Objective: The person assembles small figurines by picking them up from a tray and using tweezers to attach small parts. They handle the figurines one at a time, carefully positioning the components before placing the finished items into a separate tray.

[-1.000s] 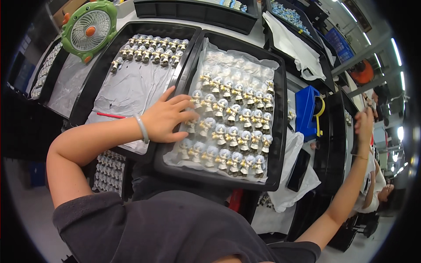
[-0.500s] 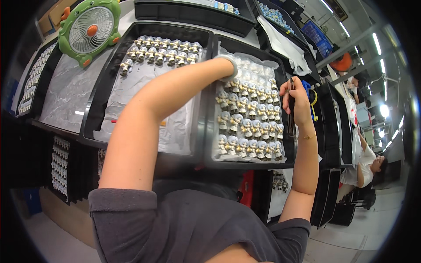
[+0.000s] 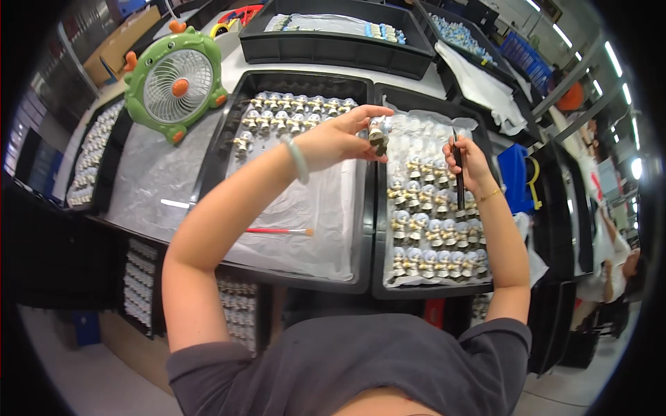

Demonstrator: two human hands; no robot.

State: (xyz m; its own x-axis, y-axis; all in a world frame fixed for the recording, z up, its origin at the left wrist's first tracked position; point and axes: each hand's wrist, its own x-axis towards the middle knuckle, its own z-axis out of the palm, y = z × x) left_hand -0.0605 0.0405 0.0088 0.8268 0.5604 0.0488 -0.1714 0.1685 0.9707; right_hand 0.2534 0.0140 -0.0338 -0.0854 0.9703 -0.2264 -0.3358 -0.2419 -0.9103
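My left hand (image 3: pixel 336 144) is raised over the wall between two black trays, its thumb and fingers pinching a small figurine (image 3: pixel 379 134) with pale hair and a dark base. In my right hand (image 3: pixel 473 165) is a slim dark pointed tool (image 3: pixel 459 184), held upright over the right tray (image 3: pixel 378 274); its exact kind is unclear. Rows of similar figurines (image 3: pixel 436 232) stand in that tray, with bare hollows in the white lining behind them. Toward the back of the left tray (image 3: pixel 208 166) are two rows of figurines (image 3: pixel 295 104) and a single one (image 3: pixel 243 143) in front.
A red-handled brush (image 3: pixel 281 231) lies on the left tray's paper. The green fan (image 3: pixel 179 89) stands at back left. Another black tray (image 3: pixel 333 48) sits behind. To the right are a blue holder (image 3: pixel 513 179) and a yellow ring-shaped thing (image 3: pixel 533 182). A person (image 3: pixel 603 274) is far right.
My left hand has come up and left from the right tray's back rows, now with a figurine in its fingers. The view has shifted. My right hand still grips the dark tool.
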